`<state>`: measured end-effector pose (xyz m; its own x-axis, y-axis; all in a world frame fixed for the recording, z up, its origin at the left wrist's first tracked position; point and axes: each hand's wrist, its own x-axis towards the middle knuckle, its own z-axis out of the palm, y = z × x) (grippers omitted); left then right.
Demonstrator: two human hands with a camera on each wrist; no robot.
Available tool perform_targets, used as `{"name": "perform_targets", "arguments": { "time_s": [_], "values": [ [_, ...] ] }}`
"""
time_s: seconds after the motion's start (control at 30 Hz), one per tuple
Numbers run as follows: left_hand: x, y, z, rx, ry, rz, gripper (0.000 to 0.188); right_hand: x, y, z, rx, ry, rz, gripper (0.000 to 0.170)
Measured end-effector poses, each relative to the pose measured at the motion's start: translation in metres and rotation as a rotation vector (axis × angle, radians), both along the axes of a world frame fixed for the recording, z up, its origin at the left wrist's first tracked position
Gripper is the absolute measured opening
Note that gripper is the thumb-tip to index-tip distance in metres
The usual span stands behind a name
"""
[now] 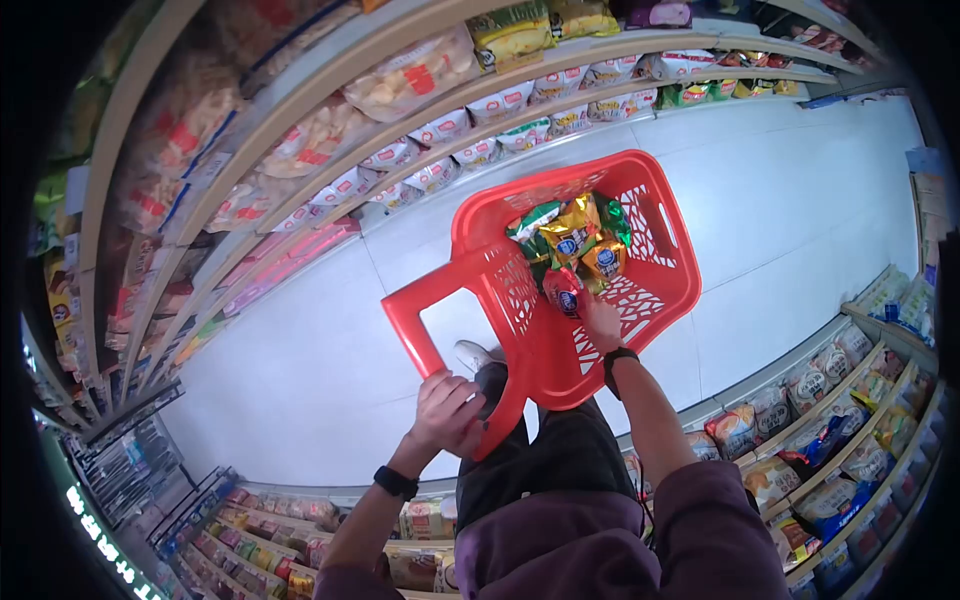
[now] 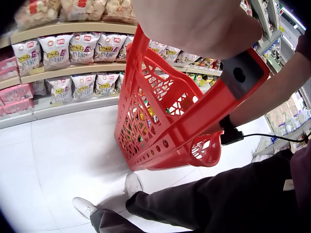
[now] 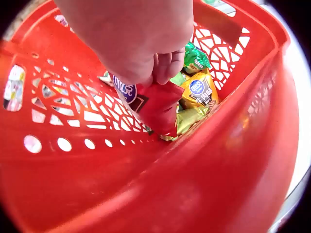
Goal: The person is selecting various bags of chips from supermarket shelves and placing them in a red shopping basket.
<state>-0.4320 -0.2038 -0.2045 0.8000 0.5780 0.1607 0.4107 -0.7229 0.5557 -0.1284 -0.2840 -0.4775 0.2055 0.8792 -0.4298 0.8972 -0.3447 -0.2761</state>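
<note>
My left hand [image 1: 447, 412] grips the long handle of a red plastic shopping basket [image 1: 420, 340], which tilts in front of my legs. Inside the basket, my right hand [image 1: 601, 322] holds a red snack bag [image 3: 158, 108] with a blue round logo, its fingers curled over the top. Under and beside that bag lie several more: a yellow-orange snack bag [image 3: 200, 91], a green one [image 3: 195, 57] and another golden bag [image 1: 573, 228]. In the left wrist view the left hand [image 2: 199, 24] wraps over the handle, its fingertips hidden.
Shelves of white snack bags [image 2: 57, 48] curve along the far side of the aisle. More packaged food [image 1: 770, 480] fills low shelves behind and to the right. Pale floor tiles [image 1: 780, 230] stretch between them, and my white shoes [image 2: 133, 184] stand close to the basket.
</note>
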Motion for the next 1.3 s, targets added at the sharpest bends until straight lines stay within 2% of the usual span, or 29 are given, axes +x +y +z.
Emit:
{"name": "perform_targets", "arguments": {
  "time_s": [0.13, 0.27, 0.37, 0.4, 0.5, 0.53, 0.63, 0.67, 0.8, 0.93, 1.0, 1.03, 1.1, 1.17, 1.2, 1.3],
  "values": [
    [0.009, 0.002, 0.005, 0.006, -0.063, 0.009, 0.022, -0.009, 0.013, 0.048, -0.063, 0.014, -0.028, 0.027],
    [0.011, 0.0, 0.014, 0.01, -0.141, 0.039, 0.012, -0.012, 0.021, 0.11, 0.194, 0.02, 0.054, 0.021],
    [0.01, -0.005, 0.014, 0.054, -0.199, 0.049, 0.009, -0.011, 0.026, 0.163, 0.328, -0.052, 0.045, 0.019],
    [0.007, -0.006, 0.02, -0.007, -0.143, 0.041, 0.01, -0.014, 0.027, 0.189, 0.429, -0.022, 0.005, 0.016],
    [0.005, -0.015, 0.025, -0.027, -0.173, 0.104, 0.015, -0.026, 0.031, 0.272, 0.474, 0.088, -0.142, 0.015],
    [-0.001, -0.017, 0.026, -0.083, -0.138, 0.073, 0.027, -0.029, 0.031, 0.292, 0.542, 0.071, -0.118, 0.013],
    [-0.015, -0.023, 0.041, -0.163, -0.242, 0.135, 0.037, -0.049, 0.033, 0.367, 0.674, 0.071, -0.107, 0.011],
    [-0.026, -0.024, 0.045, -0.156, -0.226, 0.134, 0.049, -0.056, 0.034, 0.392, 0.706, 0.075, -0.083, 0.009],
    [-0.065, -0.022, 0.086, -0.582, -0.333, 0.323, 0.061, -0.096, 0.04, 0.479, 0.819, 0.22, -0.081, 0.007],
    [-0.1, -0.006, 0.085, -0.982, -0.736, 0.347, 0.062, -0.135, 0.053, 0.505, 0.902, 0.655, -0.11, 0.01],
    [-0.114, -0.001, 0.103, -1.152, -0.996, 0.344, 0.061, -0.157, 0.058, 0.512, 0.791, 0.891, -0.126, 0.01],
    [-0.122, 0.0, 0.112, -1.178, -1.09, 0.337, 0.059, -0.168, 0.061, 0.516, 0.73, 1.006, -0.131, 0.01],
    [-0.14, -0.002, 0.131, -1.231, -1.276, 0.322, 0.057, -0.191, 0.066, 0.519, 0.637, 1.053, -0.11, 0.008],
    [-0.157, -0.008, 0.149, -1.181, -1.299, 0.402, 0.055, -0.219, 0.072, 0.516, 0.625, 1.13, -0.042, 0.009],
    [-0.165, -0.011, 0.158, -1.132, -1.29, 0.458, 0.057, -0.226, 0.076, 0.509, 0.591, 1.181, 0.022, 0.012],
    [-0.189, -0.015, 0.164, -1.07, -1.376, 0.629, 0.056, -0.268, 0.08, 0.505, 0.692, 1.441, -0.047, 0.029]
  ]
}}
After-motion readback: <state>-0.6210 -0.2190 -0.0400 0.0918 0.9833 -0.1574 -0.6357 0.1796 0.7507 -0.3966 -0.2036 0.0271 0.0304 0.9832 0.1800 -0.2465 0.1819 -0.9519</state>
